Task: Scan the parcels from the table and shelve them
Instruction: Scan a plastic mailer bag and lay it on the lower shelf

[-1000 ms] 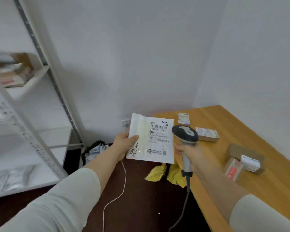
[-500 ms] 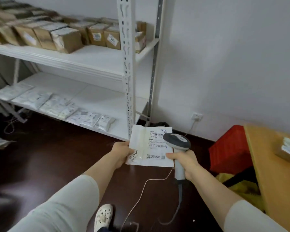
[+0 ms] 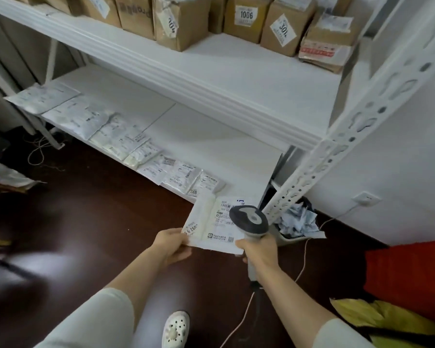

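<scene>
Scanner overlaps the parcel, hiding some print.

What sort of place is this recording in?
Probably a parcel sorting room: white metal shelving holding numbered brown cardboard boxes and flat white mailer bags, plus a grey handheld barcode scanner.

White parcel with black print, grey scanner, white shelf, brown boxes

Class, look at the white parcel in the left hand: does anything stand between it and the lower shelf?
Nothing visible does. The white parcel, pinched by the left hand, hangs at the front edge of the lower shelf, right of the row of flat parcels. The scanner in the right hand overlaps its right side.
</scene>
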A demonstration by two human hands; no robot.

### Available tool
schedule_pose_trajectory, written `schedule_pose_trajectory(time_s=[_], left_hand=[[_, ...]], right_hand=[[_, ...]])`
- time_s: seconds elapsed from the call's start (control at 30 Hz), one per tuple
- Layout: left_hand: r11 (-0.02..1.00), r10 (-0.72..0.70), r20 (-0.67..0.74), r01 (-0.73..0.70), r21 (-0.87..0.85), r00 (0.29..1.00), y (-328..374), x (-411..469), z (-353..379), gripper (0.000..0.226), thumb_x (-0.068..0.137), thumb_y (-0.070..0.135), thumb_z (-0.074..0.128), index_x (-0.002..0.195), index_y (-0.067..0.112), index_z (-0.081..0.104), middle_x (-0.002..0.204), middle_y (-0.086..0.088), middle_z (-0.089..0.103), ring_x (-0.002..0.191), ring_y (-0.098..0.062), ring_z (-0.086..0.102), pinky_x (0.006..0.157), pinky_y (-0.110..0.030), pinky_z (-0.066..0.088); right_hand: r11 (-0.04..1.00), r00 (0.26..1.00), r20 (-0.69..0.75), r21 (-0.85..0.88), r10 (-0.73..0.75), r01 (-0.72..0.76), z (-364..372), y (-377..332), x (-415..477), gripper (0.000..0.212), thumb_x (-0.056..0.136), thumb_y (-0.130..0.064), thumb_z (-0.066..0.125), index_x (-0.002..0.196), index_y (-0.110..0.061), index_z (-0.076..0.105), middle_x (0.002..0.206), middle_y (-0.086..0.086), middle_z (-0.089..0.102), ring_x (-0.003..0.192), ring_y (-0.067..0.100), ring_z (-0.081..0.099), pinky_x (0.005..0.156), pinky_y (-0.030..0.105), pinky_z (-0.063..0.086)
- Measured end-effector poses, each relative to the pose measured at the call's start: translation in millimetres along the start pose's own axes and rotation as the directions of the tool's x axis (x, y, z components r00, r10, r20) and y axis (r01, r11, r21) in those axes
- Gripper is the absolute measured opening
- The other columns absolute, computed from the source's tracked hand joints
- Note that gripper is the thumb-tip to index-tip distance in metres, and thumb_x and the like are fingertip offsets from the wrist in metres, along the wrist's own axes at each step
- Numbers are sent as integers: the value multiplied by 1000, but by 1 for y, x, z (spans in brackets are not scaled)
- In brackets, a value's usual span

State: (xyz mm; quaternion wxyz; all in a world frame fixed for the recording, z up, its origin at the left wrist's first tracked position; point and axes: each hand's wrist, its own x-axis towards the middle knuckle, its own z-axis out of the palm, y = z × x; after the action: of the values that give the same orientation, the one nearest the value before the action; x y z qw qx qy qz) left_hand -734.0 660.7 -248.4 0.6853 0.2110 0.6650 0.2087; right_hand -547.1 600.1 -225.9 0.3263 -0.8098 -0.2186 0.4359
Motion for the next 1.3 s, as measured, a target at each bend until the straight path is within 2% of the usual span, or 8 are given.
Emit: schedule_pose_trajectory(time_s=[0.2,0.33,0.57,0.77,0.9,1.07,1.13,1.3], left_hand=[[999,-19,-19,18,-40,1000,17,87,16,25,88,-17,50,98,2,64,87,-12,65,71,-19,64,56,-24,58],[998,7,-85,-12,-59,996,21,141,46,21,86,-16,54,85,4,51,95,-15,58,74,-23,62,46,-25,56],[1000,-25,-38,25,-15,999,3,232,94,31,90,-17,48,69,1,62,112,-21,57,77,-24,58,44,-18,51],[999,-30,-7,31,12,1000,-15,277,106,22,89,-15,51,104,-8,66,116,-19,55,95,-27,58,77,-27,54],[993,-1,-11,3,116,1000,-23,289,106,33,86,-8,54,116,2,65,120,-15,60,104,-27,61,95,-33,50],[989,-53,90,40,140,995,-21,273,101,59,81,-10,55,136,10,52,130,-23,55,121,-37,53,96,-33,46],[987,-66,126,46,151,990,-17,259,98,62,78,-8,58,137,12,51,125,-21,59,115,-35,57,95,-36,47],[978,-45,147,13,209,988,7,209,85,60,76,-5,57,134,10,55,102,-13,63,75,-20,54,64,-27,46]], right_hand=[[998,990,-140,-59,-24,16,42,-7,59,13,65,-9,61,77,-13,64,63,3,68,64,27,68,63,38,56],[980,963,-236,-182,-127,85,47,-2,99,27,71,4,64,61,-15,49,57,2,53,61,27,52,56,30,36],[975,981,-180,-219,-78,37,61,37,173,29,71,5,64,61,-17,47,60,2,51,63,27,51,60,29,38],[971,999,-37,-237,16,-24,75,53,221,29,70,3,72,62,-14,51,57,-2,51,55,15,48,55,26,36],[964,989,11,-225,146,-140,84,63,232,20,70,0,76,87,-5,67,75,4,65,77,24,65,72,35,51],[968,987,54,-212,149,-134,81,60,221,44,68,-2,80,108,-2,59,102,9,63,93,23,60,78,28,41],[970,987,51,-203,150,-137,75,51,212,55,69,-4,81,117,0,54,110,11,62,95,22,57,79,28,40],[979,981,90,-131,171,-158,54,21,173,29,75,-3,77,94,-8,56,85,1,60,88,21,57,78,32,43]])
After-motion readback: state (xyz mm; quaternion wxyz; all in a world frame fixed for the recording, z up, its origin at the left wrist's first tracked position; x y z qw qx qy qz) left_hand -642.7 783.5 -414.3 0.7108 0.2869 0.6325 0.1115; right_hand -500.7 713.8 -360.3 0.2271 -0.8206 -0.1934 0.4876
